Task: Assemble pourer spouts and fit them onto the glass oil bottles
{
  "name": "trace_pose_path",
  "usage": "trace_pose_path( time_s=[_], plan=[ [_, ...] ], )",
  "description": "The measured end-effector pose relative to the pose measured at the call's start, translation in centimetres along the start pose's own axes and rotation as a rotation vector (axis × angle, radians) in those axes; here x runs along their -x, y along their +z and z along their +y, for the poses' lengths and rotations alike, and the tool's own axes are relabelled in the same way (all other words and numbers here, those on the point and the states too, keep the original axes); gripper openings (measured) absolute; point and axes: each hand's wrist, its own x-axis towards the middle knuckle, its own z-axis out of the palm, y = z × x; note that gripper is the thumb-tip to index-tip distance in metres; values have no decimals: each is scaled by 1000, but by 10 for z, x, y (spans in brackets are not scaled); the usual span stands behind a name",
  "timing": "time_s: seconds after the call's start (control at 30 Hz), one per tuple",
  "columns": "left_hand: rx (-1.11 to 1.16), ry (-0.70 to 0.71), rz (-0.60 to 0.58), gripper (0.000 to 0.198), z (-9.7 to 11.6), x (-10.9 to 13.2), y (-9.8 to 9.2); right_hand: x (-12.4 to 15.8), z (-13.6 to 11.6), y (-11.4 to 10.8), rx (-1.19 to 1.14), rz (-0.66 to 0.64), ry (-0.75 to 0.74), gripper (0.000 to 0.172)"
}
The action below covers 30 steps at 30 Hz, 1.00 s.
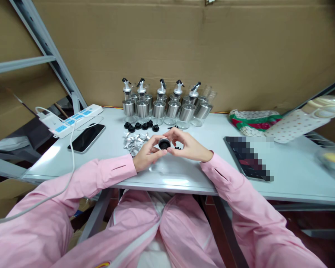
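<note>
Both my hands meet over the pale table around a small round metal cap with a black insert. My left hand grips the cap from the left. My right hand pinches its right edge with fingertips. A pile of silver spout parts lies just left of my left hand. A few black stoppers sit in a row behind. Tiny black pieces lie under my right fingers. Several glass and steel dispenser bottles stand at the back.
A white power strip and a dark phone with a white cable lie at the left. A blurred dark flat item is right of my right arm. A patterned cloth and spotted bag lie far right. Cardboard wall behind.
</note>
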Motion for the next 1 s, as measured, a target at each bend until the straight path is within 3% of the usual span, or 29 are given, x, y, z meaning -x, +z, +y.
trace_pose_path(
  time_s=[1.0],
  plan=[
    [-57, -6, -3, 34, -3, 0, -1, 0, 0, 2, -16, -40, 36, 22]
  ],
)
